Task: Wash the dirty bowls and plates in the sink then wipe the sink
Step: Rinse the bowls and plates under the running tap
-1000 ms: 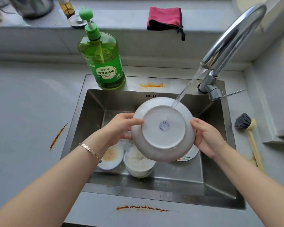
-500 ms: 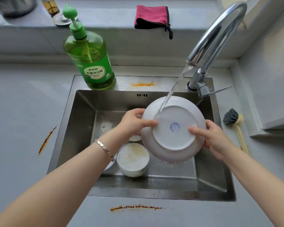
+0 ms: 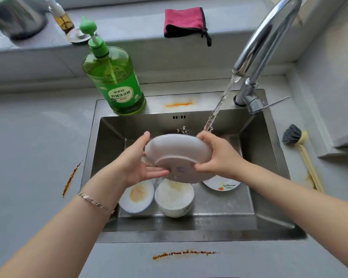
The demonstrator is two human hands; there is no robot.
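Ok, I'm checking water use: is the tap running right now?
On: a stream of water pours from the faucet onto the white plate that the right hand grips and the left hand touches over the sink.

A green soap bottle is standing near the back edge of the countertop. A pink cloth (black-trimmed) is hanging over the front edge of the ledge. A dish brush is lying along the countertop's right edge; orange streaks are showing near its front edge.

White plate with blue stamp, green soap bottle, pink cloth, steel-grey sink
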